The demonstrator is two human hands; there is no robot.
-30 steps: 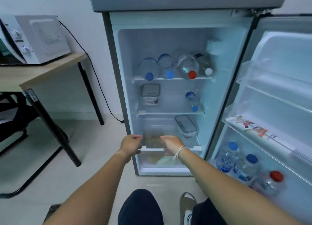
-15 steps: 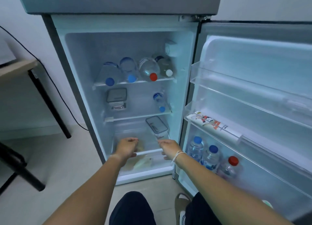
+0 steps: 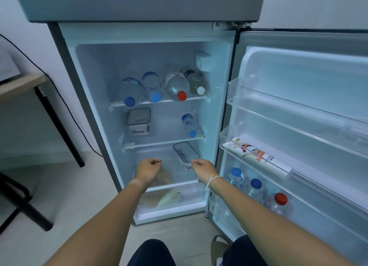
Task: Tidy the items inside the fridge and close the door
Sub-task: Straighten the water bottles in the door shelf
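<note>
Your left hand hung over the left end of the bottom shelf, fingers curled together on nothing. Your right hand hovered at the right end, fingers loosely bent and holding nothing, just beside the clear container lying tilted there. Beyond, on the middle shelf, a grey-lidded box sat left and a small bottle right. Four bottles lay across the top shelf. The fridge door stood wide open.
</note>
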